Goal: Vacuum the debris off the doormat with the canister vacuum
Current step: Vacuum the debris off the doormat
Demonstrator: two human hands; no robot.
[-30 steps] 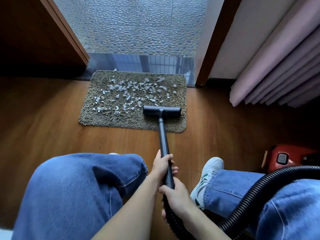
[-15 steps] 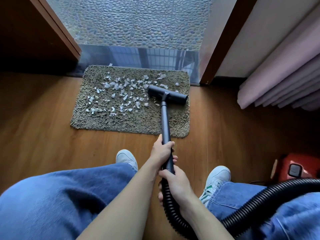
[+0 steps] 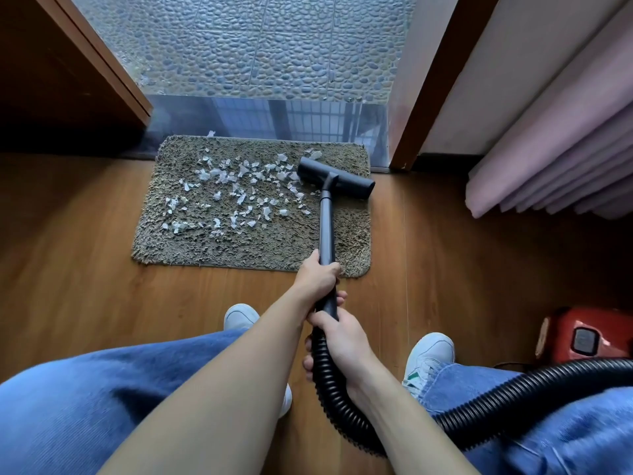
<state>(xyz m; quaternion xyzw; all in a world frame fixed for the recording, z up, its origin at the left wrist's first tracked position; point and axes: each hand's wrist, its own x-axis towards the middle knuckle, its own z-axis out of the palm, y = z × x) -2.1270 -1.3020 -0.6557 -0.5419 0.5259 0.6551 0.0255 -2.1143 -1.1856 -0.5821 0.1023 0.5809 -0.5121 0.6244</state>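
Head view first gives us the floor (image 3: 85, 269), warm brown wood planks with a soft sheen, and the person's blue denim legs (image 3: 85, 406) filling 6 to 8 o'clock. At 12 o'clock lie grey pebbled tiles (image 3: 257, 46). At 2 o'clock hangs a pale pink curtain (image 3: 565, 149) in deep folds.

The doormat (image 3: 212, 248) sits just above centre, toward 11 o'clock. It is a shaggy olive-brown rectangle with rounded corners. A black ribbed hose (image 3: 513, 399) curves in from 4 o'clock, and near it at 4 o'clock stands the red canister vacuum (image 3: 589, 334) (glossy plastic, only partly in frame).

We follow the smooth dark wand (image 3: 326, 228) up to the floor head (image 3: 352, 183), a matte black bar resting on the mat's 1 o'clock corner, its right end at about the mat's edge.

The left hand (image 3: 317, 275) is closed fully round the wand over the mat's near edge, knuckles up. The right hand (image 3: 342, 334), just behind it, is wrapped round the top of the hose where it joins the wand, thumb on the wand's lower end.

White shoes (image 3: 428, 351) flank the arms. The debris (image 3: 239, 186), small white torn flakes, is strewn from the mat's centre to its 9 o'clock side, the nearest bits touching the floor head.
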